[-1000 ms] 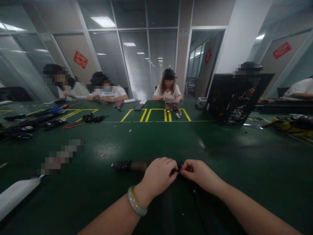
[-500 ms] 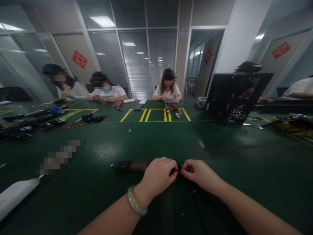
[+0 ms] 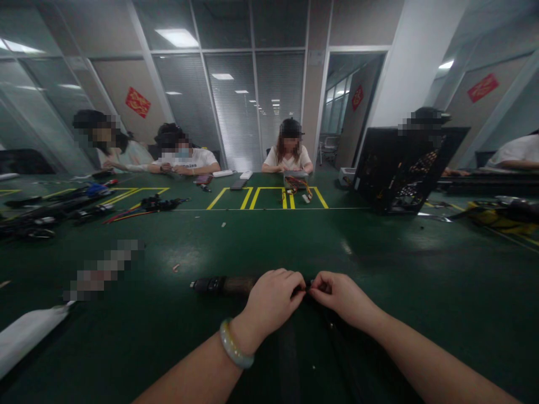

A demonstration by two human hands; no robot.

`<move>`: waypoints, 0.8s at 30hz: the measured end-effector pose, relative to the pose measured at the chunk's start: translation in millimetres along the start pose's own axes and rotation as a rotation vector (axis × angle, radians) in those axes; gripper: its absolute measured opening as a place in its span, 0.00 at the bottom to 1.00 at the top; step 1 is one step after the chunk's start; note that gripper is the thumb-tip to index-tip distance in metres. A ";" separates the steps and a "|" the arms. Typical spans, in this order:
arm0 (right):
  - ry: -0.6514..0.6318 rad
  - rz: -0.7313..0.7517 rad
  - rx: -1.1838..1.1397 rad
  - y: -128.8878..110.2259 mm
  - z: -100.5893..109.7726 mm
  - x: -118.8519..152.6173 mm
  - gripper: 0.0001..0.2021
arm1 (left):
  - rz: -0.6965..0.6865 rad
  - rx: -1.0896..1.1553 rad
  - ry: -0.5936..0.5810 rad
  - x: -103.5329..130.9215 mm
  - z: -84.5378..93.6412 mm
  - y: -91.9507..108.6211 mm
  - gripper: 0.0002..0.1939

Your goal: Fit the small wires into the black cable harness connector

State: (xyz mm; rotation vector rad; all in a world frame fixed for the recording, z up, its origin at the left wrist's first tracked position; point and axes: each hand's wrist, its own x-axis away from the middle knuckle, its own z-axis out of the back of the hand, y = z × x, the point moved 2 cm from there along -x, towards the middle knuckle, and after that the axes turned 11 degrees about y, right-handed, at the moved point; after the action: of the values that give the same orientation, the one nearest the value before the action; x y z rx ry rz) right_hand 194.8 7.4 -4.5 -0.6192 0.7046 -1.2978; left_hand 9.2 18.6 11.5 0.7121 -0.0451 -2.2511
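Head view: a drill [image 3: 236, 285] lies on the table [image 3: 261, 241]. Across its right portion is the left hand [image 3: 272, 297]; just beyond, the right hand [image 3: 347, 297]. Both hands' fingers are nearly closed, pinching a small dark part [image 3: 308, 284] too indistinct to identify.

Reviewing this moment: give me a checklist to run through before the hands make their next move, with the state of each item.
1. Both hands in view: ok. The left hand and right hand meet at the fingertips.
2. Firm hold on a part: cannot tell. Whatever may be between the fingertips is too small and dark.
3. Drill resting on the table: ok. The drill lies on its side on the green table, partly behind the left hand.
4. Bit fitted: cannot tell. The silver tip is too small to judge.
5. Bangle away from the drill: ok. The bangle sits at the left wrist, apart from it.
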 end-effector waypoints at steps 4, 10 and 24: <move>-0.016 0.009 -0.042 -2.4 2.2 0.7 0.06 | 0.042 -0.011 0.024 1.0 -1.8 -1.5 0.06; -0.014 0.014 -0.023 -2.4 2.1 0.1 0.06 | -0.003 0.056 0.011 2.1 0.6 -0.6 0.05; -0.005 -0.011 -0.010 -2.4 1.7 0.4 0.07 | 0.034 0.043 0.013 2.8 -0.6 -0.4 0.06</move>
State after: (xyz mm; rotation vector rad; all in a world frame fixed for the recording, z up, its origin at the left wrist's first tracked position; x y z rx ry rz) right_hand 194.6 6.6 -1.7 -0.6354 0.7049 -1.3036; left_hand 7.7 17.1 9.5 0.7434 -0.0992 -2.2189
